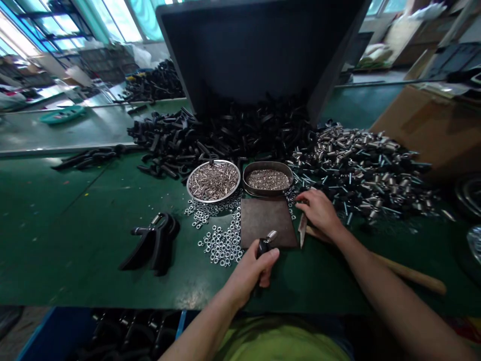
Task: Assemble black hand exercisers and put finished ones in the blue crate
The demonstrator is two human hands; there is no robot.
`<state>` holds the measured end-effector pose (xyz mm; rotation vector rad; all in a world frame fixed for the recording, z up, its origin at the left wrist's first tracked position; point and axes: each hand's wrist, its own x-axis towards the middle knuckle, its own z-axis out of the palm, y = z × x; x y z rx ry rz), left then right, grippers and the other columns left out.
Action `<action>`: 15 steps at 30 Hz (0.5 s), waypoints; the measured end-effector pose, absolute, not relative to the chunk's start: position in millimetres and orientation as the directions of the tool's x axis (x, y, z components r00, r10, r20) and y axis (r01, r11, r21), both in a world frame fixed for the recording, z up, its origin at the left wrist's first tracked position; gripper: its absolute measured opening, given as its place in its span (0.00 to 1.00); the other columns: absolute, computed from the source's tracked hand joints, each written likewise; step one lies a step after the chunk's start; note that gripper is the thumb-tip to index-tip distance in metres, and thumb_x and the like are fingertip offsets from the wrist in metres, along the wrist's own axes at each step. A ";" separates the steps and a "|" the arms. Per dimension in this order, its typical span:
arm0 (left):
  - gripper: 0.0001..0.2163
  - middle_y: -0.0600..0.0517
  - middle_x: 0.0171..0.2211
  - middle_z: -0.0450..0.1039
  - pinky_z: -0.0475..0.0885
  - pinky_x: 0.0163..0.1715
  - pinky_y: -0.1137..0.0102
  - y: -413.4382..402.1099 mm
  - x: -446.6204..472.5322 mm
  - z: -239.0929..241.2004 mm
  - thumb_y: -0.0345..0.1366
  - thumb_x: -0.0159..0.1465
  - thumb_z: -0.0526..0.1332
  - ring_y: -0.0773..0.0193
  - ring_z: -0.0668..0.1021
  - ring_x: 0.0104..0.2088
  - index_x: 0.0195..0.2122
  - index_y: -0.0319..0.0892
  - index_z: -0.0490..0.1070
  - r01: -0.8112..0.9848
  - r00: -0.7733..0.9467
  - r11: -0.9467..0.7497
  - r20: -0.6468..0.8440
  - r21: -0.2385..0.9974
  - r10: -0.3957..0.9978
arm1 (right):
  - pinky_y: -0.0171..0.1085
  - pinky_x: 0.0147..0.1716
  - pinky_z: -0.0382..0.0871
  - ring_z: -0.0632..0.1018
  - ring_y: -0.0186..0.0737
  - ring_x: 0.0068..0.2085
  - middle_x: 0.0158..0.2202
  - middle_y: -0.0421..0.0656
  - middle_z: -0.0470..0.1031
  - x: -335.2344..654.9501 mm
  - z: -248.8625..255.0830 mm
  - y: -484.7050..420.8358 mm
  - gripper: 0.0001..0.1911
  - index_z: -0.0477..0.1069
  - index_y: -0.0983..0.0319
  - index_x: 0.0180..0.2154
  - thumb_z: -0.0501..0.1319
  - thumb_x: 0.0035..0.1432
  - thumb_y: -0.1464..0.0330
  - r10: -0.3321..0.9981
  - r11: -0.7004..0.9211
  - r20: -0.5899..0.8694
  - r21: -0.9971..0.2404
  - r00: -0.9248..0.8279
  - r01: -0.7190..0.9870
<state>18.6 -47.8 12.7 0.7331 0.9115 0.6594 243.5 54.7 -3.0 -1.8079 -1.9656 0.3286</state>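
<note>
The left hand is gripping a black clamp part, its spring poking up over the near edge of the metal plate on the green tabletop! Over on the right, the right hand is curling near the hammer; whether its fingers are pinching anything, I cannot tell. Metal rings are lying left of the plate, and a black clamp is resting farther left.
</note>
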 end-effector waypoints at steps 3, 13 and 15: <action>0.17 0.60 0.21 0.58 0.57 0.16 0.78 -41.2 13.4 12.0 0.48 0.55 0.64 0.75 0.61 0.18 0.34 0.42 0.61 -0.158 0.369 0.514 -0.433 0.843 0.823 | 0.44 0.41 0.65 0.70 0.48 0.42 0.34 0.47 0.71 263.9 -11.2 71.6 0.04 0.73 0.60 0.27 0.60 0.52 0.69 0.985 0.122 0.151 -0.312 -0.078 0.942; 0.25 0.57 0.24 0.58 0.57 0.17 0.79 -28.3 23.0 11.8 0.59 0.54 0.57 0.73 0.61 0.21 0.36 0.38 0.67 -0.308 0.356 0.618 -0.514 0.723 0.780 | 0.36 0.29 0.65 0.73 0.37 0.28 0.27 0.40 0.73 207.9 29.0 15.5 0.07 0.62 0.58 0.33 0.51 0.60 0.63 0.996 0.086 0.062 -0.851 -0.063 0.519; 0.27 0.56 0.24 0.58 0.56 0.17 0.79 -29.0 29.6 12.3 0.61 0.54 0.56 0.73 0.61 0.21 0.35 0.38 0.67 -0.354 0.391 0.645 -0.520 0.677 0.760 | 0.35 0.28 0.65 0.73 0.36 0.26 0.24 0.38 0.72 186.9 37.1 -4.2 0.06 0.62 0.58 0.33 0.51 0.60 0.64 0.988 0.101 0.028 -0.868 -0.155 0.486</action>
